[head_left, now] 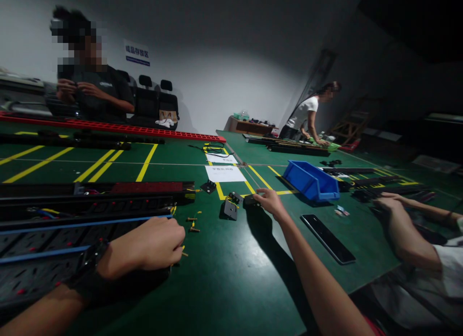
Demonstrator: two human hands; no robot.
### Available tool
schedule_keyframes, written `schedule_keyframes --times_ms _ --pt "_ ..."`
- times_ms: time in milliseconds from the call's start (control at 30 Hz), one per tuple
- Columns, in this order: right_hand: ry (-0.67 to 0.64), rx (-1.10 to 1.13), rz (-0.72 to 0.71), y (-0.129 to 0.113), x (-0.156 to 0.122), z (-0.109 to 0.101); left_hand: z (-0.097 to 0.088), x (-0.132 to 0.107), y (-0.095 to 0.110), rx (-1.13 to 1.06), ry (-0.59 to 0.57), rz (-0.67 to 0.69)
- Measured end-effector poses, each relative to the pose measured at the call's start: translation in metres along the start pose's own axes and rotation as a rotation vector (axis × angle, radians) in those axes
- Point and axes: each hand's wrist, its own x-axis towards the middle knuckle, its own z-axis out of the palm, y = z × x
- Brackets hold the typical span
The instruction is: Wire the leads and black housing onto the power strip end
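Observation:
My left hand (155, 242), with a dark watch on the wrist, is closed at the right end of a long black slotted panel (47, 263) with blue edge strips. Its curled fingers hide what they grip; a yellow wire end shows beside them. Farther forward, my right hand (268, 203) pinches a small black part (250, 201) at the table surface. Just left of that part lies a black plate (230, 209) with a hole. Another small black bracket (209, 186) sits beyond it. Short yellow-tipped brass-coloured pieces (193, 225) lie between my hands.
A blue bin (311, 181) and a phone (327, 238) are to the right on the green table (231, 287). Long black housings (97, 198) lie left. A co-worker's hands (392, 203) are at the right. Two other people stand or sit beyond the table.

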Motion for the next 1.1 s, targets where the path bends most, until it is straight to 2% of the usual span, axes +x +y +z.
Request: schedule_keyframes --times_ms 133,233,300,467,567,667,867,967,1100 --pt "0.038 0.019 0.009 -0.022 -0.002 -0.003 0.000 0.000 0.000 0.024 -0.010 0.011" --pt "0.002 0.147 -0.062 -0.049 -0.018 0.007 0.001 0.000 -0.002 0.024 -0.004 0.023" --pt "-0.121 0.247 -0.134 -0.071 -0.037 0.017 0.002 0.000 -0.003 0.026 -0.009 0.029" --pt "-0.566 0.434 -0.334 -0.119 -0.092 0.032 0.000 0.000 -0.002 0.037 -0.035 0.019" --pt "-0.706 0.425 -0.402 -0.134 -0.113 0.036 0.000 0.001 -0.001 0.054 -0.040 0.017" --pt "-0.724 0.398 -0.415 -0.135 -0.122 0.043 0.001 0.002 -0.002 0.050 -0.043 0.020" --pt "-0.589 0.302 -0.533 -0.126 -0.127 0.052 -0.002 0.001 0.000 0.041 -0.065 -0.001" --pt "-0.617 0.275 -0.591 -0.126 -0.131 0.053 -0.005 0.001 0.001 0.043 -0.069 -0.009" --pt "-0.629 0.253 -0.580 -0.128 -0.132 0.053 -0.003 0.002 0.000 0.058 -0.070 -0.004"
